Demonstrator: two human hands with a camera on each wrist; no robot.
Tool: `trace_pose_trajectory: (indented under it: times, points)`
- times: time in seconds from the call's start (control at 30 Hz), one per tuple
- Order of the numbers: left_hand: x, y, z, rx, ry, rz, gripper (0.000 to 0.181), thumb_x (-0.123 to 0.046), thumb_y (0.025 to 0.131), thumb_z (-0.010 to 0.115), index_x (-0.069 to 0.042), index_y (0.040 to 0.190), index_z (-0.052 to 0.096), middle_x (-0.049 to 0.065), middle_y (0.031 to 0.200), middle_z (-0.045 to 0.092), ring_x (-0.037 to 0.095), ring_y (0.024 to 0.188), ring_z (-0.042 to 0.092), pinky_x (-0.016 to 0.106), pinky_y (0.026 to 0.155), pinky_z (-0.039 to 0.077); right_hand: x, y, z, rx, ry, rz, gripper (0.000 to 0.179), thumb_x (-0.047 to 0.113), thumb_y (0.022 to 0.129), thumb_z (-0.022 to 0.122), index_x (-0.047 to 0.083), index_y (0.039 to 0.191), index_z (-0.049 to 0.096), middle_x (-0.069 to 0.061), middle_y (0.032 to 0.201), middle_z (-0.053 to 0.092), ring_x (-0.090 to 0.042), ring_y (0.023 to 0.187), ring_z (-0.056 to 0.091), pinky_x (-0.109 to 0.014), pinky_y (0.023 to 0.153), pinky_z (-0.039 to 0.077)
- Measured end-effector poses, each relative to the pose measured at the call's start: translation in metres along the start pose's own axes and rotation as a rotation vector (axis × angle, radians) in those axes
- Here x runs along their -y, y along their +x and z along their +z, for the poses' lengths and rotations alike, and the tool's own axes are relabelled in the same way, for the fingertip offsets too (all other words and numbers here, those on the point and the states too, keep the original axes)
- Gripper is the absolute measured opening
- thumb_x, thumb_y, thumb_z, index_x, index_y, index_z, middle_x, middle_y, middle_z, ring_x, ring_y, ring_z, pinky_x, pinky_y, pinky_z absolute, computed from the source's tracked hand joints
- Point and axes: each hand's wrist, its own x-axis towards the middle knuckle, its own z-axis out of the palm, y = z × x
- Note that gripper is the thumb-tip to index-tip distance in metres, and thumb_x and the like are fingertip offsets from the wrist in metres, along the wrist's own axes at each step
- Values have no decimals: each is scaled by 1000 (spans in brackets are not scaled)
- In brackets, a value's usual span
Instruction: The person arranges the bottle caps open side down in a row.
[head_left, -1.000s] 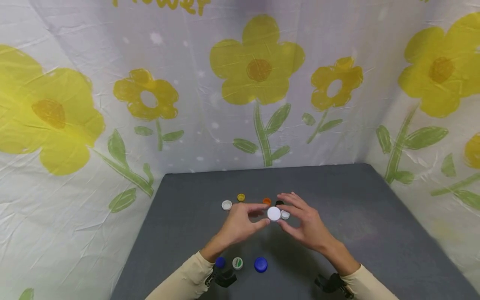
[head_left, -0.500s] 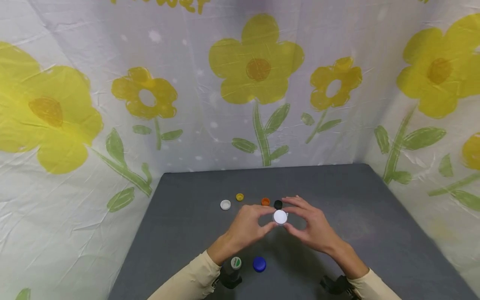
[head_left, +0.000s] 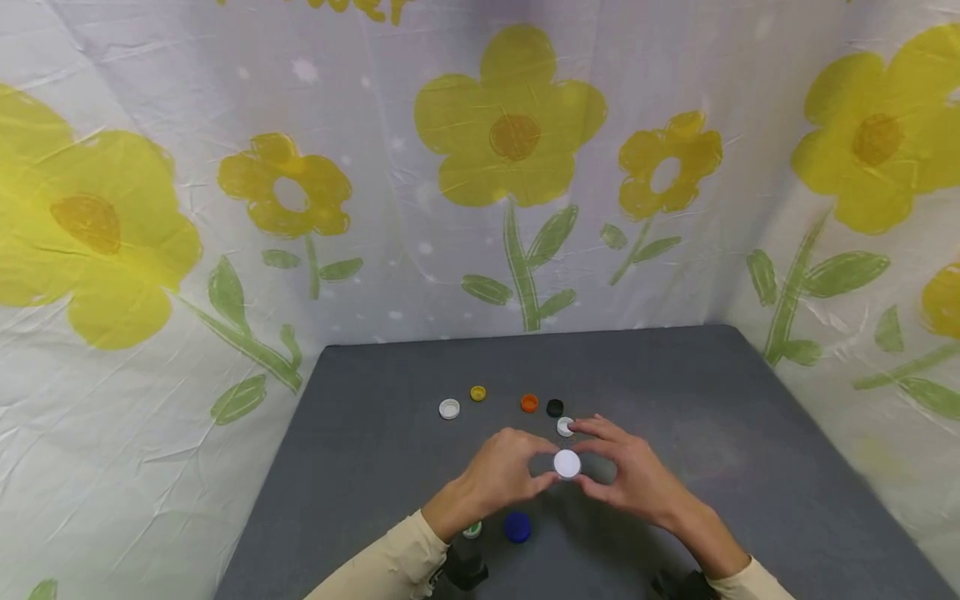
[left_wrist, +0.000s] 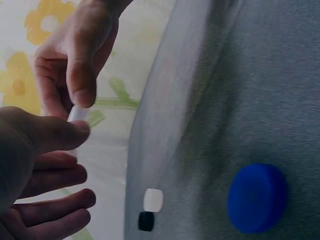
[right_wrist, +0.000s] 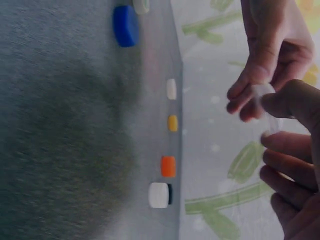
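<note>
Both hands hold one white round lid in the air above the dark table, its flat face turned up toward the head camera. My left hand pinches its left edge between thumb and fingers. On the opposite edge, my right hand grips it the same way, other fingers spread loosely. In the left wrist view the lid shows edge-on, partly covered by fingertips. Just behind the right fingers, a small white cap lies on the table, with a black cap beyond it.
Farther back on the grey table lie an orange cap, a yellow cap and another white cap. Nearer are a blue cap and a green-and-white cap, partly hidden by the left wrist. A flower-printed cloth surrounds the table.
Both hands have brought the lid toward the body and slightly right. The small white cap behind it now shows, while the left forearm has come over the near-left caps.
</note>
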Motion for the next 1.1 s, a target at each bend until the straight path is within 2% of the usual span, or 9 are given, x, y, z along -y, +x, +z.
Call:
trace_pose_trajectory:
  times: [0.1,0.27,0.47,0.63,0.73,0.9,1.1]
  points:
    - [-1,-2,7,81,12,-9,28,-33,83,83,-18,106,78,-8,100,77,5,91,71,21,77,55,0,-6,4,48,-11,7,34,18,74,87,18,106,74,-6,135,63,-41,128,57,-57,97,50]
    - [-5,-6,18,163,67,-18,27,-36,82,84,-20,103,79,-9,97,77,5,88,70,22,71,55,2,-14,12,101,-56,16,30,20,73,87,17,100,75,-8,133,64,-40,126,59,-56,98,50]
    - [-9,-11,37,243,182,10,18,-40,82,82,-24,87,75,-12,77,69,4,70,63,26,57,48,2,-25,23,186,-103,14,27,21,73,86,14,97,77,-10,132,64,-39,124,60,-55,100,49]
    - [-14,-16,48,231,328,54,22,-44,82,80,-24,79,70,-10,73,67,11,70,65,30,59,52,2,-31,29,248,-122,44,26,19,75,84,10,99,77,-14,131,64,-40,124,59,-54,103,47]
    - [-16,-18,51,222,379,59,22,-44,82,80,-23,78,71,-8,72,66,13,69,64,31,60,52,2,-33,32,271,-139,58,27,19,77,84,9,101,77,-14,131,64,-40,125,59,-54,102,47]
    - [-20,-22,57,221,453,67,24,-44,80,79,-22,74,73,-6,71,66,15,67,61,32,62,51,4,-35,37,293,-181,29,28,20,75,85,9,100,78,-14,130,64,-37,123,61,-52,103,47]
    - [-25,-26,62,274,523,90,20,-46,81,77,-27,77,75,-8,75,69,13,70,60,30,66,49,11,-33,40,349,-184,22,25,18,75,85,8,97,77,-16,130,64,-36,123,61,-51,105,46]
